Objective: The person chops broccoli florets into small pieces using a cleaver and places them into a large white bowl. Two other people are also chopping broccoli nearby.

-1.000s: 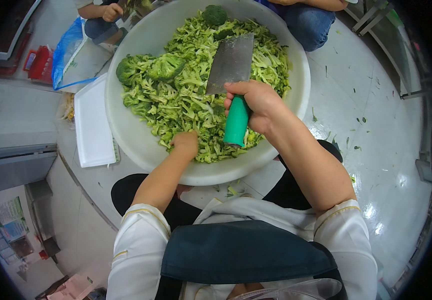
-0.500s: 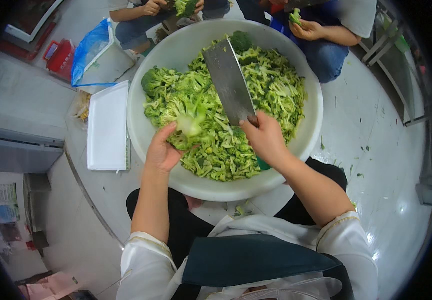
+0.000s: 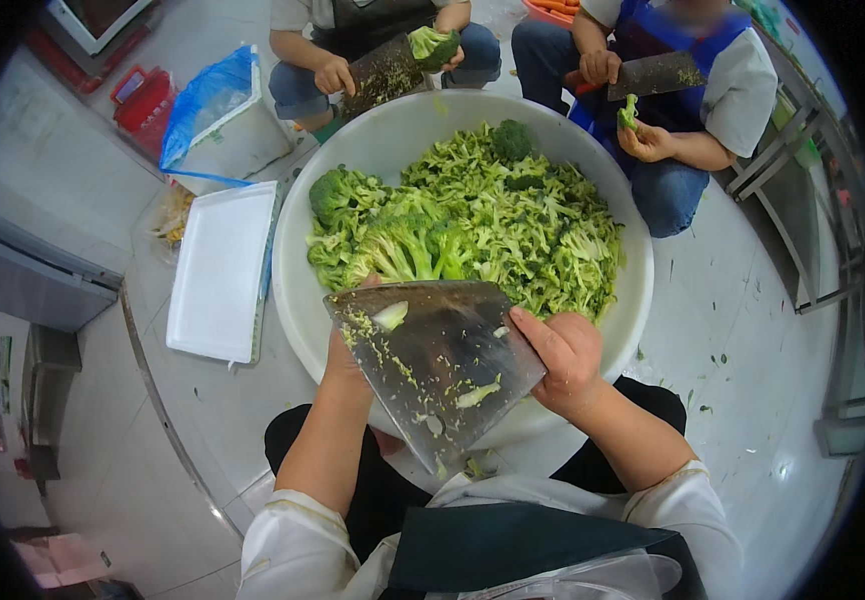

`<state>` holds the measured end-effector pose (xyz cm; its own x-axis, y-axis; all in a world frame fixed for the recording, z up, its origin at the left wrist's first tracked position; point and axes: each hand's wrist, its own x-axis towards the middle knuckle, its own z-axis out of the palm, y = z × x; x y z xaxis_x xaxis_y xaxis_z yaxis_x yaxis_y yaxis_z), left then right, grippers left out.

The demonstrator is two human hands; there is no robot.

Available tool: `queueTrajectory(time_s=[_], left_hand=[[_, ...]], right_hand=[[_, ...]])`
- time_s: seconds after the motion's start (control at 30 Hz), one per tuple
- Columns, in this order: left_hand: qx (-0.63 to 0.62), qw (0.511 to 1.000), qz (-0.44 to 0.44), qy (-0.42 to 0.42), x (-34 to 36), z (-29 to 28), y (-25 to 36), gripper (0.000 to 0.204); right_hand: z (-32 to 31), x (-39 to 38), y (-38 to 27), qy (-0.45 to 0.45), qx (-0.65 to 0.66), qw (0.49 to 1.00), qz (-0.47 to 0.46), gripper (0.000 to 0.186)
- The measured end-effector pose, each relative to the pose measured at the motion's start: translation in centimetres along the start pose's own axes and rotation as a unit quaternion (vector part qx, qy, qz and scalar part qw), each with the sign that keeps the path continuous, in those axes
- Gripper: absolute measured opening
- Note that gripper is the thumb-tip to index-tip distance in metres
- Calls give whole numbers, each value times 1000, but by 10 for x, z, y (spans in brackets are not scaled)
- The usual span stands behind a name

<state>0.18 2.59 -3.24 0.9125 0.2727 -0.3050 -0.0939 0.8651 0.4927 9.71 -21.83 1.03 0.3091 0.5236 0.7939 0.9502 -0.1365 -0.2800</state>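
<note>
A wide white basin [image 3: 637,290] full of cut broccoli pieces [image 3: 553,240] stands before my knees, with larger broccoli florets [image 3: 398,245] at its left side. Over its near rim a broad cleaver [image 3: 443,360] lies tilted, its flat face toward me and speckled with green crumbs and slivers of stem. My right hand [image 3: 573,365] is closed on the cleaver at its right end, the handle hidden by the hand. Behind the blade's left end is my left hand [image 3: 346,350]; its fingers are mostly covered, so whether it holds anything cannot be seen.
Two people sit across the basin, each with a cleaver [image 3: 658,76] and broccoli [image 3: 433,48]. At left are a white foam tray [image 3: 221,275], a bin lined with a blue bag [image 3: 215,105] and a red basket [image 3: 145,108]. A metal rack [image 3: 788,190] stands right.
The cleaver has come down from over the pile toward me and turned, showing its crumb-covered face. My left hand has gone behind the blade. The pale stem it held is out of sight.
</note>
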Motion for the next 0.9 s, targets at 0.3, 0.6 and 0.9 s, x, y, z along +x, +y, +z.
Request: queueTrajectory(time_s=[0.3,0.6,0.9], left_hand=[[253,924,280,64,-14,46,5,48],[297,887,336,108,-9,46,20,50],[349,872,330,90,-10,46,22,50]], right_hand=[[-1,3,-3,-69,127,926,348,17],[42,-90,5,-544,-165,768,295,15],[57,-110,-7,-680,-117,697,194,22]])
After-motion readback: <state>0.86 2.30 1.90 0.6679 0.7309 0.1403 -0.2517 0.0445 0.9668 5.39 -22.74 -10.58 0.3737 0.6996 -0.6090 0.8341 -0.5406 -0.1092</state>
